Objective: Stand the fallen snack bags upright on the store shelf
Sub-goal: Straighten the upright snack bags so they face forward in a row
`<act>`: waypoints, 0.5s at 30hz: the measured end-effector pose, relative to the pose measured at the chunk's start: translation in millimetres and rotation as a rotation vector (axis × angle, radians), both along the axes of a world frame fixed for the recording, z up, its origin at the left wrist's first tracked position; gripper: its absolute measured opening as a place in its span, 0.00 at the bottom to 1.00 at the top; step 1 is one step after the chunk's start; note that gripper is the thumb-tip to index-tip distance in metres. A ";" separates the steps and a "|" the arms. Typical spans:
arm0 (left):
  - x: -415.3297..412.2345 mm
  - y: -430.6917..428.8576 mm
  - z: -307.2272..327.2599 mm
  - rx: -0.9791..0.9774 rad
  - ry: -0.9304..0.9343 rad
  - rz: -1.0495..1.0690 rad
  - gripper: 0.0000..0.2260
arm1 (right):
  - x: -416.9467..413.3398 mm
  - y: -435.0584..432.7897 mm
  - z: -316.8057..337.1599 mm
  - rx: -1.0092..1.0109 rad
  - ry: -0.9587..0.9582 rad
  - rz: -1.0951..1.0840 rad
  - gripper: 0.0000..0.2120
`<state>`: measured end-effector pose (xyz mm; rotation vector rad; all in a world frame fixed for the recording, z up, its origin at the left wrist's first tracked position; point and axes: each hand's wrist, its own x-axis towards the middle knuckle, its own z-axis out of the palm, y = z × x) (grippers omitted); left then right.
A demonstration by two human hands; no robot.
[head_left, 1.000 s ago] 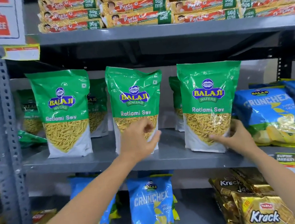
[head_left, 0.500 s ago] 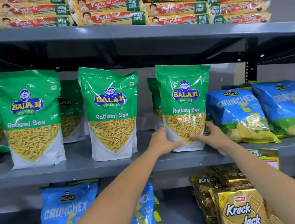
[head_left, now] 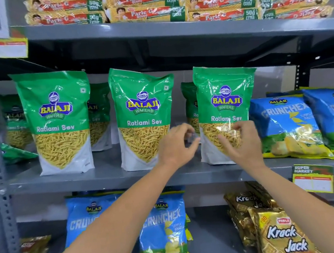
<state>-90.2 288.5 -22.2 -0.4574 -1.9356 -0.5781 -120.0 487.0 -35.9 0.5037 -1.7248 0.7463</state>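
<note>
Here the right Ratlami Sev bag (head_left: 226, 107) stands upright on the shelf (head_left: 105, 178), behind the loosely spread, empty right hand (head_left: 242, 142), while the left hand (head_left: 177, 146), also empty, hovers beside it.

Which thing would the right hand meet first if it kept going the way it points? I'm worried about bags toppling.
Most likely the right-hand Ratlami Sev bag: the right hand is directly before its lower front, though depth is unclear.
</note>
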 end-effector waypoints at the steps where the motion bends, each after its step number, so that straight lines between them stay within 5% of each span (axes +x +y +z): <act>1: 4.0 -9.3 3.1 -0.036 0.153 0.027 0.11 | 4.4 -16.3 2.3 0.052 0.006 0.035 0.24; 4: 9.3 -38.0 10.3 -0.002 0.369 0.080 0.21 | 15.5 -67.4 7.7 0.133 -0.089 0.141 0.25; 7: 13.6 -76.2 13.1 0.103 0.292 0.205 0.35 | 18.8 -109.6 8.8 0.093 -0.473 0.310 0.34; 10: 20.7 -115.8 7.3 0.227 0.067 0.326 0.48 | 17.1 -132.7 11.1 0.084 -0.801 0.395 0.45; 15: 20.6 -153.1 -11.0 0.377 -0.603 0.106 0.60 | 12.7 -146.8 7.8 0.087 -0.868 0.379 0.43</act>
